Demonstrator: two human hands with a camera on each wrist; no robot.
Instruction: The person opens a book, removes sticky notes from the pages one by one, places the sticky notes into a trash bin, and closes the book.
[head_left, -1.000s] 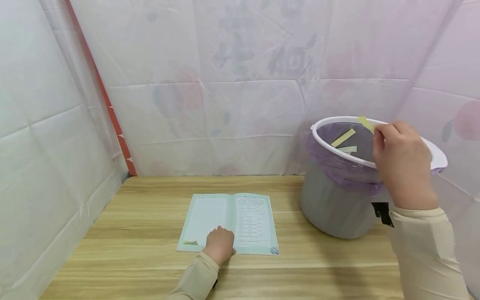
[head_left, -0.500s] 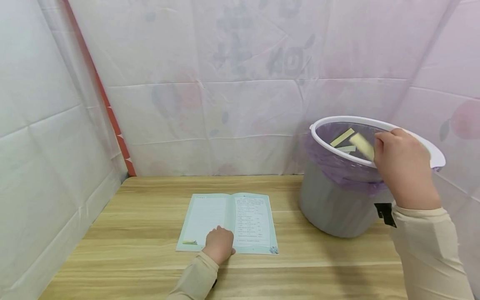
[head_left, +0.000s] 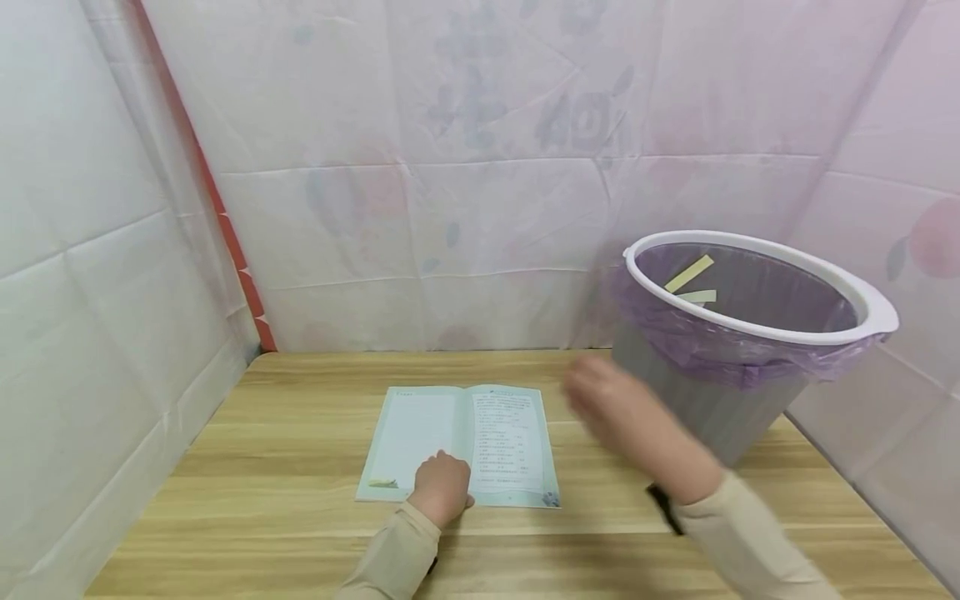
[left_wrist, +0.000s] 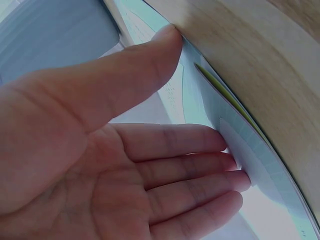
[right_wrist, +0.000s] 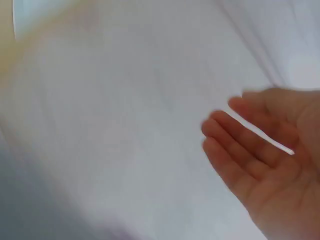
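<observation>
An open booklet with pale green page borders lies on the wooden table. My left hand rests on its lower part near the fold. The left wrist view shows that hand's fingertips touching a page, straight and side by side, with the thumb at the fold. Blurred by motion, my right hand is over the table between booklet and bin. In the right wrist view the right hand has loosely bent fingers and nothing visible in them. A yellow paper strip and a paler strip lie inside the bin.
A grey bin with a white rim and a purple bag liner stands at the right. White patterned sheets hang behind the table and at both sides.
My right hand has released a yellow paper strip over the bin and swung left and down from the rim toward the booklet. The left hand stays in place.
</observation>
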